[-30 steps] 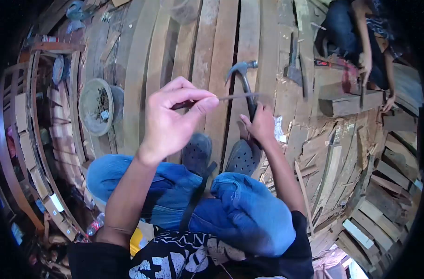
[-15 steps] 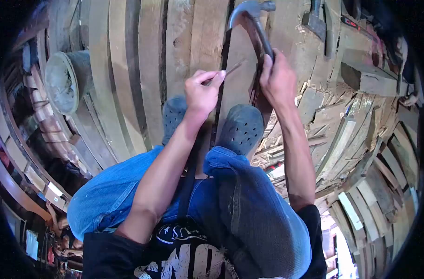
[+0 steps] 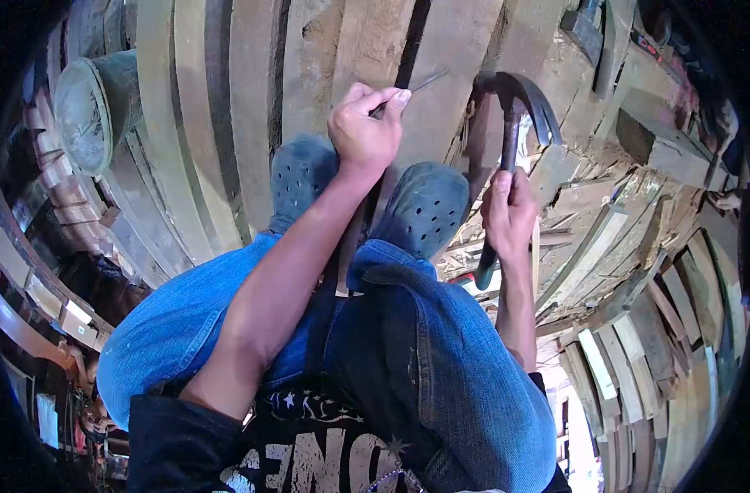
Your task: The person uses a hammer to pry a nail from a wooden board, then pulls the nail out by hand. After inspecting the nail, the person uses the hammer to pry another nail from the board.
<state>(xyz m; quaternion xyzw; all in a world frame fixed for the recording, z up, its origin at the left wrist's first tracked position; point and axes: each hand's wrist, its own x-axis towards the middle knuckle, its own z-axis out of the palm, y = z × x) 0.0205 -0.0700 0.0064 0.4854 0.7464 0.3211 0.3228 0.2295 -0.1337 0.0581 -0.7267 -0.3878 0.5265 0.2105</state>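
Note:
My left hand (image 3: 365, 127) is closed in a pinch around a long, thin metal nail (image 3: 428, 80), whose free end points up and to the right over the planks. In my right hand (image 3: 510, 215) is a claw hammer (image 3: 514, 94), gripped around its handle. The hammer's dark head is up, with the curved claw to the right, and its handle end hangs below my fist. Hammer and nail are apart. Below both hands are my clog shoes (image 3: 428, 207), resting on the wooden planks (image 3: 309, 74).
A bucket (image 3: 83, 115) stands at the left. At the right are a wooden block (image 3: 662, 148), wood scraps and chips, and another hammer-like tool (image 3: 583, 34) near the top. Stacked boards (image 3: 638, 361) line the lower right.
My right hand has drawn the hammer down and back towards me, turning its head to the right. My left hand still pinches the nail, and the view has shifted slightly.

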